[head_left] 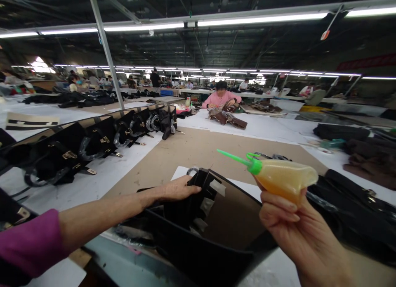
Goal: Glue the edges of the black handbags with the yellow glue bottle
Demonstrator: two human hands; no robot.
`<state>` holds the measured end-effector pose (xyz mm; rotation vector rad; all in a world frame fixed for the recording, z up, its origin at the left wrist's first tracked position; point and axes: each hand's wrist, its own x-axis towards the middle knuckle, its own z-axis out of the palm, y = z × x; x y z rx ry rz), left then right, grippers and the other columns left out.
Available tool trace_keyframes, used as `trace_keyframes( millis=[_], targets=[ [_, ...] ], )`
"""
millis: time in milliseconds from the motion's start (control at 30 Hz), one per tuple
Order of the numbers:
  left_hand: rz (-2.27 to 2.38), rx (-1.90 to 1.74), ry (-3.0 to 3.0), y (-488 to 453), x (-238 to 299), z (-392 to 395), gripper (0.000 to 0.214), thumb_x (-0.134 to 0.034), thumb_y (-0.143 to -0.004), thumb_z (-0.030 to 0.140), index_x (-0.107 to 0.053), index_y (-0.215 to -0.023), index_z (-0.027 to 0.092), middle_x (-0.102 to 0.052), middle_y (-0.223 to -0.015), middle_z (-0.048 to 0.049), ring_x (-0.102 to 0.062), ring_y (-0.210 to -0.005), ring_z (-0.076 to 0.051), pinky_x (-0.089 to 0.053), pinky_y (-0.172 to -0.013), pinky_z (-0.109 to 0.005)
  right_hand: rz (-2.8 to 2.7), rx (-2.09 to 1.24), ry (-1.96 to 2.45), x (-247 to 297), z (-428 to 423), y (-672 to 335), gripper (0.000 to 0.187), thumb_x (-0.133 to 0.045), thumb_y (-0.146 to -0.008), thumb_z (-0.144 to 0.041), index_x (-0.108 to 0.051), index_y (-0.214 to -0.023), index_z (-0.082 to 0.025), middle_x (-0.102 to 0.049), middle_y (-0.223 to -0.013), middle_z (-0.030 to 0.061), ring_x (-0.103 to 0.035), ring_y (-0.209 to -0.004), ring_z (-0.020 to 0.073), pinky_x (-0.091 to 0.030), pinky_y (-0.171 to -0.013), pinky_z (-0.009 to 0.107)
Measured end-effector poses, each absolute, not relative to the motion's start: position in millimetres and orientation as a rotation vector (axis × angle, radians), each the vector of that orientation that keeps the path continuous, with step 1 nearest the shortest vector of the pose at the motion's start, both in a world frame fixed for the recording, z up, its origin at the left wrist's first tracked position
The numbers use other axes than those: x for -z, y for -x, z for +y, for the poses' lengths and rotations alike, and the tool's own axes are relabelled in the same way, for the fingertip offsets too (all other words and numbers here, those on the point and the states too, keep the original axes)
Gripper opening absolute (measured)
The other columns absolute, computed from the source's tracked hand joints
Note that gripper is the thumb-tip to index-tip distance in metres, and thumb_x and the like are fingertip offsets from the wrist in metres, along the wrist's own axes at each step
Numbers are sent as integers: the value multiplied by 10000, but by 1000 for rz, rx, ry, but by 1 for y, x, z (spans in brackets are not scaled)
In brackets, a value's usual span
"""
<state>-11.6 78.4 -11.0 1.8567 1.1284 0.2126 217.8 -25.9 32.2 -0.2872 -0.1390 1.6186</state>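
In front of me a black bag [198, 245] stands with its mouth open, showing a brown lining panel and several pale tape strips inside. My left hand [181, 188] grips the bag's far left edge, thumb on the inner side, the other fingers hidden behind it. Raised over the bag's right side, my right hand [293, 221] is closed around a squeeze bottle [284, 175]. The bottle is soft and translucent, with amber liquid in it, a green cap and a long thin green nozzle. That nozzle points left and slightly up, apart from the bag.
A row of black bags [102, 138] with gold clasps and plastic-wrapped handles lines the left. More black bags [346, 200] lie at right, near dark cloth pieces [342, 132]. Across the table, a person in pink [221, 99] handles brown pieces [229, 117]. A metal post [107, 47] rises behind.
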Motion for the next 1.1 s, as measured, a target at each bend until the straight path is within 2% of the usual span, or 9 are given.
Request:
trace_keyframes(
  millis=[100, 233, 433, 533, 633, 733, 833, 967, 1100],
  targets=[
    [1018, -302, -1977, -1, -15, 80, 323, -472, -802, 329, -542, -1074, 169, -623, -941, -11, -567, -842, -162, -444, -749, -246, -83, -1585, 242, -30, -38, -234, 572, -782, -591, 9, -468, -1024, -195, -460, -641, -73, -483, -435, 62, -453, -382, 142],
    [959, -308, -2155, -20, -54, 93, 244, -495, -775, 312, -590, -927, 146, -568, -756, 27, -525, -733, -137, -414, -680, -221, -39, -1584, 205, -18, -56, -261, 506, -620, -697, 91, -452, -1070, -206, -474, -631, -80, -504, -455, 66, -475, -423, 165],
    [820, -60, -2452, -56, -91, 126, 181, -544, -717, 262, -635, -809, 136, -525, -659, 42, -484, -654, -114, -365, -610, -196, -97, -1470, 288, 6, -76, -300, 355, -705, -654, 43, -512, -846, -185, -482, -610, -67, -486, -446, 52, -462, -424, 143],
    [728, 137, -2540, -81, -88, 137, 154, -581, -665, 222, -655, -780, 150, -549, -642, 49, -486, -631, -108, -354, -576, -187, -219, -1386, 476, 18, -84, -322, 317, -770, -622, -62, -532, -798, -176, -505, -609, -40, -478, -441, 70, -456, -387, 160],
    [678, 288, -2565, -106, -71, 142, 148, -613, -628, 209, -671, -757, 167, -560, -597, 54, -480, -584, -105, -345, -526, -188, -342, -1330, 671, 27, -89, -341, 372, -800, -601, -133, -569, -884, -204, -602, -800, 30, -502, -475, 95, -465, -379, 199],
    [622, 304, -2547, -122, -53, 145, 152, -610, -621, 184, -687, -751, 166, -579, -596, 50, -486, -587, -107, -357, -532, -186, -446, -1297, 793, 36, -91, -356, 479, -824, -549, -132, -593, -957, -229, -614, -933, 69, -537, -525, 135, -494, -412, 256],
    [611, 245, -2487, -130, -42, 148, 158, -610, -617, 177, -689, -752, 154, -586, -605, 47, -496, -602, -111, -363, -543, -187, -546, -1266, 845, 42, -90, -365, 552, -828, -499, -102, -605, -992, -208, -621, -840, 78, -538, -507, 157, -462, -374, 244],
    [686, 111, -2363, -132, -29, 152, 150, -648, -585, 195, -678, -726, 159, -567, -586, 58, -497, -602, -107, -363, -545, -186, -644, -1211, 907, 38, -83, -368, 518, -809, -519, -110, -612, -996, -155, -591, -626, 56, -507, -435, 147, -414, -344, 216],
    [692, 41, -2208, -133, -16, 157, 125, -669, -568, 208, -667, -684, 159, -574, -581, 55, -505, -595, -106, -388, -553, -196, -695, -1080, 963, 24, -72, -364, 492, -798, -526, -128, -616, -983, -140, -582, -576, 43, -481, -394, 126, -393, -337, 200]
  ],
)
